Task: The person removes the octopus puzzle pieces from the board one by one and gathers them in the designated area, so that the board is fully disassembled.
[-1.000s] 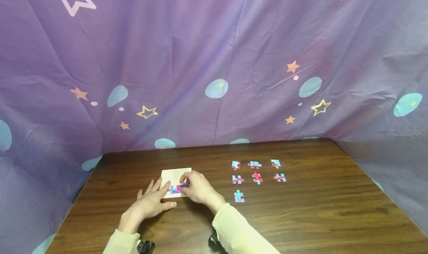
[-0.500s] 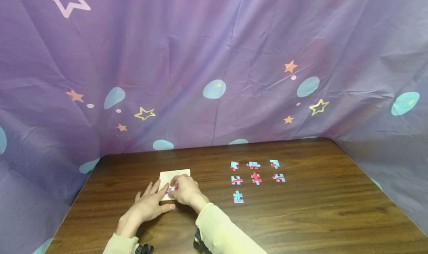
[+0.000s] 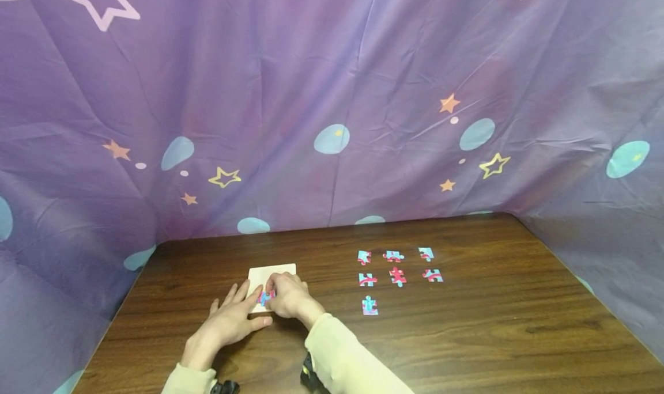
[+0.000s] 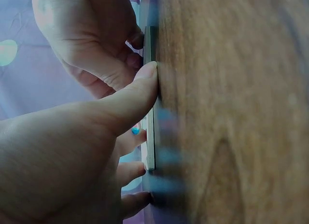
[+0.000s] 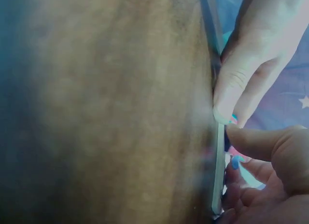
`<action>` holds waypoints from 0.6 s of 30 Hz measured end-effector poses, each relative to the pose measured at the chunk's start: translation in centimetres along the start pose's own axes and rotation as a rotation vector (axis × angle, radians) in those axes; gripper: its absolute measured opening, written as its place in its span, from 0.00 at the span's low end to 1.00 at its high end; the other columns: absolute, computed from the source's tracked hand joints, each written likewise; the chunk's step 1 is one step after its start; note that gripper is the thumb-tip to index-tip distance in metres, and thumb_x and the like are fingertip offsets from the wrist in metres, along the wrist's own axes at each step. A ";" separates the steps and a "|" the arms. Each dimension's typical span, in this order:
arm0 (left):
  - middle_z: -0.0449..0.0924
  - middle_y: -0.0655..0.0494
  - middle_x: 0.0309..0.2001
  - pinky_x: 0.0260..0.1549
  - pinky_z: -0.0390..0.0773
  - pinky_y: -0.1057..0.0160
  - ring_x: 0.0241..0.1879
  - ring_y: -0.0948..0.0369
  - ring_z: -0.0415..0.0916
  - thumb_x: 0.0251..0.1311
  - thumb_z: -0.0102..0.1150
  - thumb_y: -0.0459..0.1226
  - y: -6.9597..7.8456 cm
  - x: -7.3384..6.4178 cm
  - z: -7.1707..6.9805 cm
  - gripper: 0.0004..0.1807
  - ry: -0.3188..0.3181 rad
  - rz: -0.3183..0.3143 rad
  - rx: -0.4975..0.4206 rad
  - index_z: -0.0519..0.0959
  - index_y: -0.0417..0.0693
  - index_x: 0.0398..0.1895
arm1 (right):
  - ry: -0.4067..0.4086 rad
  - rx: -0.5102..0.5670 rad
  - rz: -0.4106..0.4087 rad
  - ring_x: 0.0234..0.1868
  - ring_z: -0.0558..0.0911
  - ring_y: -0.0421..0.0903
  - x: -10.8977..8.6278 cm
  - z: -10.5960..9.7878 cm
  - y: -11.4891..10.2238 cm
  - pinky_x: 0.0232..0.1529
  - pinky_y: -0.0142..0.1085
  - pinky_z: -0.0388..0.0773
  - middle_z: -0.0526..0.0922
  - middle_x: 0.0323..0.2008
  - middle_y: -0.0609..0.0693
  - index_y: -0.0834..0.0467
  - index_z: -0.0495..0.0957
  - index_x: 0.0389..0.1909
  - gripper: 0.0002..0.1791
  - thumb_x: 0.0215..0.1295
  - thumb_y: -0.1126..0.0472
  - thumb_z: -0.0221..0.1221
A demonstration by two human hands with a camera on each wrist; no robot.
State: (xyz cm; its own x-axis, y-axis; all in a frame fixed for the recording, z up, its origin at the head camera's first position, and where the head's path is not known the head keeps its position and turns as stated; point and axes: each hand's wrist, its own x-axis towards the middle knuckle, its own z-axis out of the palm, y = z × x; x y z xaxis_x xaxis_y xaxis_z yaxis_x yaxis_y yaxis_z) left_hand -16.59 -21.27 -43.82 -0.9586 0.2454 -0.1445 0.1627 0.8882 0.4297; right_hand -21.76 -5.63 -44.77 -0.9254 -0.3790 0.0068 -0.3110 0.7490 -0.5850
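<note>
A white puzzle tray [image 3: 282,268] lies flat on the left part of the table. Pink-and-blue puzzle pieces [image 3: 266,298] show on its near side, partly covered by fingers. My left hand [image 3: 228,324] rests with spread fingers at the tray's left edge, its thumb along the near edge, as the left wrist view also shows. Curled over the tray's right half, my right hand [image 3: 288,296] pinches a puzzle piece [image 5: 235,161] low on the tray, beside the other pieces. The palm and fingers hide most of that piece.
Several loose puzzle pieces [image 3: 397,276] lie apart in rows to the right of the tray. A purple patterned cloth [image 3: 290,94] hangs behind and beside the brown wooden table [image 3: 482,325].
My right hand has moved left across the tray with the piece, then shifted only slightly. More of the pink-and-blue pieces shows between the hands now. The left hand stays at the tray edge.
</note>
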 end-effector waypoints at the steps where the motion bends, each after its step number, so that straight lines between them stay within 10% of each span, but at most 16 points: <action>1: 0.47 0.32 0.74 0.59 0.41 0.23 0.71 0.33 0.42 0.60 0.60 0.57 0.0 0.0 0.0 0.44 0.002 0.000 0.000 0.62 0.43 0.73 | 0.007 0.012 -0.005 0.33 0.73 0.43 0.0 0.0 0.1 0.41 0.41 0.69 0.72 0.24 0.41 0.51 0.75 0.28 0.13 0.48 0.62 0.72; 18: 0.46 0.33 0.74 0.60 0.40 0.23 0.72 0.33 0.41 0.59 0.60 0.58 -0.3 0.1 0.2 0.46 0.009 -0.002 0.001 0.61 0.40 0.73 | 0.022 0.183 -0.090 0.22 0.68 0.37 -0.7 -1.0 0.4 0.26 0.29 0.65 0.70 0.17 0.40 0.54 0.73 0.23 0.12 0.53 0.69 0.67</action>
State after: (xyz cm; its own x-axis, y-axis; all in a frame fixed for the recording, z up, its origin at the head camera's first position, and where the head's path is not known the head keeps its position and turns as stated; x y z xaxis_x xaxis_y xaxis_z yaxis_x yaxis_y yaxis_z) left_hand -16.64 -21.47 -44.18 -0.9611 0.2400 -0.1370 0.1609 0.8891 0.4286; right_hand -21.43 -4.51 -44.16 -0.9006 -0.4268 0.0825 -0.3503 0.6003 -0.7190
